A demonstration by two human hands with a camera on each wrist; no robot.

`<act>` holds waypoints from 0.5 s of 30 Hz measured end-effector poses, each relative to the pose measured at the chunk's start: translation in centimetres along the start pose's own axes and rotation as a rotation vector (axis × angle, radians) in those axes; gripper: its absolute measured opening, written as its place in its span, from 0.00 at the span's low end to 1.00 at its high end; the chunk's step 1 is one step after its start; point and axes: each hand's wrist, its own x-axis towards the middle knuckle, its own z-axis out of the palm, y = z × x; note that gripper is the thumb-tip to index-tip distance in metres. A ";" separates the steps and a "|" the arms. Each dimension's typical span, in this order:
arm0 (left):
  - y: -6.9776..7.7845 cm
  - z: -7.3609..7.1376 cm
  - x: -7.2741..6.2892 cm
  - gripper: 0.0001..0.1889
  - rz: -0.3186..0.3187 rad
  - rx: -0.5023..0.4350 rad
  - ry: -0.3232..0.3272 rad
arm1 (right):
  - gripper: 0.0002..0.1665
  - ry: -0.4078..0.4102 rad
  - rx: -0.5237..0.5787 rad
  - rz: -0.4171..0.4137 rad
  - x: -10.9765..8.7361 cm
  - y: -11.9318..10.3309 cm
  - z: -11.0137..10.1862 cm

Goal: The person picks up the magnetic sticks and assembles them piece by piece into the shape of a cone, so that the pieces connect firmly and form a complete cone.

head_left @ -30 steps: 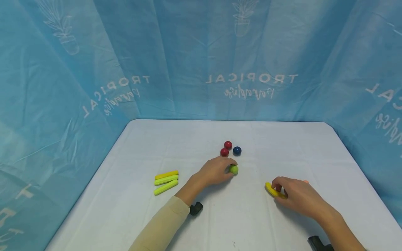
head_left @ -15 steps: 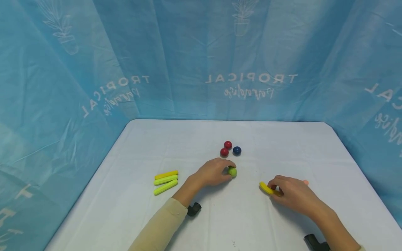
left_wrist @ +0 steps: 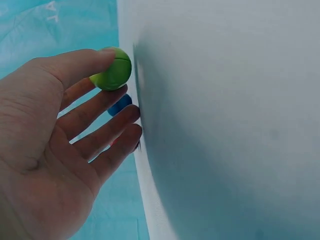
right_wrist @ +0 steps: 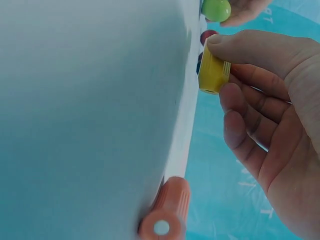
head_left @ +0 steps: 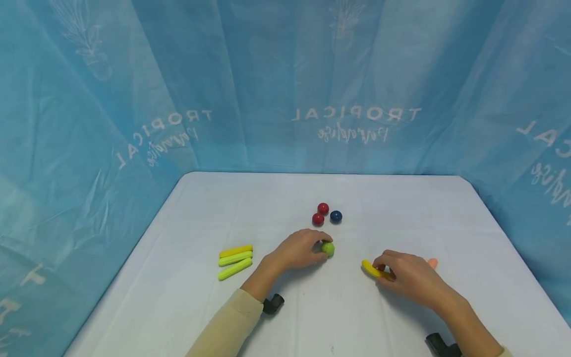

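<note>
My left hand [head_left: 298,250] pinches a green ball [head_left: 327,249] between thumb and fingertips. In the left wrist view that ball [left_wrist: 116,74] sits against the thumb, while the other fingers reach out loosely. To the right, my right hand [head_left: 411,277] holds a yellow marker-like stick [head_left: 370,268] low over the table. Grooves and a flat end show on the yellow stick [right_wrist: 214,75] in the right wrist view, pinched under the thumb. An orange grooved stick [head_left: 432,263] lies behind the right hand, which partly hides it.
Two red balls [head_left: 318,219] and a dark blue ball [head_left: 336,216] rest beyond my left hand. Several yellow and lime sticks [head_left: 235,259] lie on the left of the white table [head_left: 267,198]. Blue printed curtains [head_left: 250,74] surround the table.
My right hand has slid left with the yellow stick, uncovering more of the orange one. My left hand has drawn slightly left and nearer with the green ball.
</note>
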 end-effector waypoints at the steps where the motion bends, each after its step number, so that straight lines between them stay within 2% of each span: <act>1: -0.1 0.1 -0.1 0.21 -0.004 -0.009 0.000 | 0.14 -0.001 0.003 -0.004 0.0 -0.1 0.1; 8: -0.2 0.2 -0.3 0.21 -0.001 -0.026 0.012 | 0.13 0.019 0.002 -0.030 0.5 -0.6 0.4; 15: 0.0 0.3 -0.7 0.21 0.000 -0.030 0.006 | 0.14 -0.004 0.007 -0.047 1.1 -1.2 0.6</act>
